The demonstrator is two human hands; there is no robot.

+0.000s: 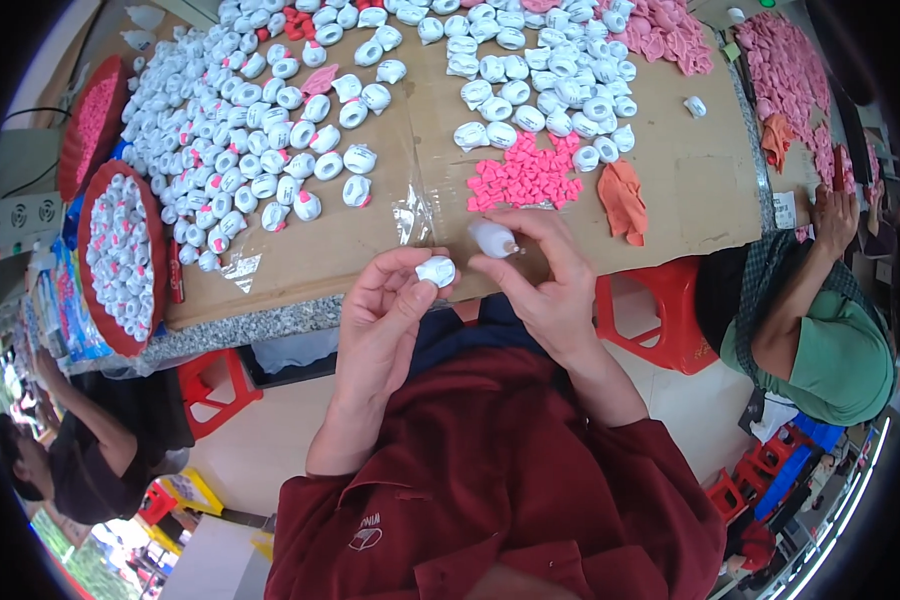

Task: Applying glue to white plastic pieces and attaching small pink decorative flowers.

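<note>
Between the thumb and fingers of my left hand [382, 315] is a small white rounded plastic piece [435, 270], held just past the table's near edge. My right hand [558, 290] pinches a small white squeeze bottle [492, 238] with a narrow brownish tip. The bottle is tilted, its tip toward my right palm, and stays apart from the white piece. Beyond the bottle lies a heap of tiny bright pink pieces [523, 175]. Many like white pieces [260, 185] cover the table's left side, several with pink bits on them. Another group of white pieces [540, 70] lies farther back.
Two red trays stand at the left: one with white pieces [102, 170], one with pink pieces [92, 122]. An orange crumpled cloth [622, 203] lies right of the pink heap. Red stools [660, 315] are below the table. Co-workers sit at left [95, 440] and right [820, 340].
</note>
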